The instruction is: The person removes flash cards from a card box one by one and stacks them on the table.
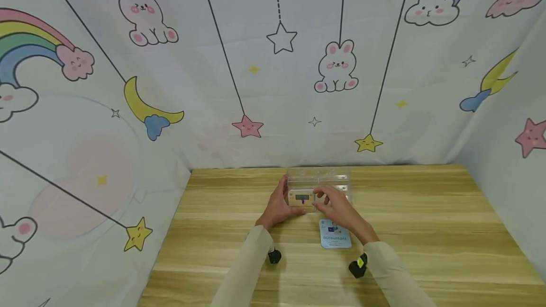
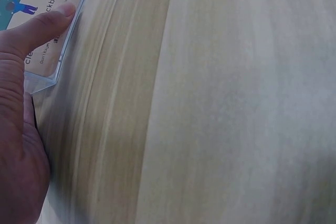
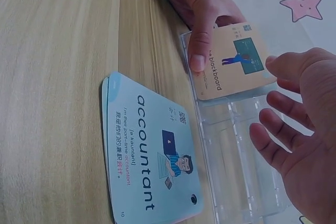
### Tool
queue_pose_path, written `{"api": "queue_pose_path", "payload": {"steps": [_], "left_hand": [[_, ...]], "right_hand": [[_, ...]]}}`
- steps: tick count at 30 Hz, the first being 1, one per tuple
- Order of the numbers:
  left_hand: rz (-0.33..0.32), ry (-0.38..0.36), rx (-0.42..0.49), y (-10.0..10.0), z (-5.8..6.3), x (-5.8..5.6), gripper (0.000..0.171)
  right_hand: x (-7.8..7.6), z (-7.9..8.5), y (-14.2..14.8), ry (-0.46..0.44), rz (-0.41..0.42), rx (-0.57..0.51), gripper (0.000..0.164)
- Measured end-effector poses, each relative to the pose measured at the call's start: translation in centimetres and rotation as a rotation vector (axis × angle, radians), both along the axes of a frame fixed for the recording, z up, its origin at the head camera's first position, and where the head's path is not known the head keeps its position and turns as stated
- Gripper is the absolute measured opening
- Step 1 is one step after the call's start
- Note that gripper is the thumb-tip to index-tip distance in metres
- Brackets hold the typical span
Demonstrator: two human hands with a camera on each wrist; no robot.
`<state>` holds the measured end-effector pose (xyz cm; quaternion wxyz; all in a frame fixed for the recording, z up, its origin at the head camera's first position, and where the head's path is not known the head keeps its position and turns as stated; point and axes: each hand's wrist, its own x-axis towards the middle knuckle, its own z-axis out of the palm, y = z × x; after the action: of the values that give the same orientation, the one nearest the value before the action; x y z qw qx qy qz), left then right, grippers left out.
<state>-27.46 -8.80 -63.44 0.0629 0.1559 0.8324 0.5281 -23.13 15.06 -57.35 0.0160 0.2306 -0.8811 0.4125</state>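
1. White fabric backdrop (image 1: 192, 70) printed with rabbits, stars, moons and rainbows fills the upper part and both sides of the head view.
2. Below it, a wood-grain table (image 1: 426, 231) spreads across the lower frame, its far edge meeting the fabric.
3. Near the centre of the head view, close to that edge, lies a clear plastic case (image 3: 226, 145) with several compartments.
4. Set at the left end of the case is a beige card (image 3: 226, 69) reading "blackboard", with a figure before a green board.
5. At that same end, the left hand (image 1: 280, 206) grips the case, its thumb laid over the card's printed face and its other fingers round the far side.
6. Right of centre, the right hand (image 1: 334, 203) is partly open, fingers apart and loosely bent, gripping nothing; one fingertip is at the card's edge, though whether it touches I cannot tell.
7. Just below the case sits a small stack of blue cards (image 3: 149, 156), the top one reading "accountant".
8. Pale sleeves (image 1: 245, 269) enter from the bottom of the frame.
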Motion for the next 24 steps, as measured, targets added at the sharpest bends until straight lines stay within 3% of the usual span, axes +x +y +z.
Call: {"api": "queue_pose_path", "payload": {"steps": [12, 24], "left_hand": [[-0.016, 0.016, 0.038, -0.2, -0.2, -0.2, 0.129], [-0.018, 0.013, 0.031, -0.2, -0.2, -0.1, 0.129]], "right_hand": [[-0.1, -0.2, -0.6, -0.057, 0.013, -0.080, 0.028], [-0.5, -0.1, -1.6, -0.008, 0.043, -0.048, 0.022]]}}
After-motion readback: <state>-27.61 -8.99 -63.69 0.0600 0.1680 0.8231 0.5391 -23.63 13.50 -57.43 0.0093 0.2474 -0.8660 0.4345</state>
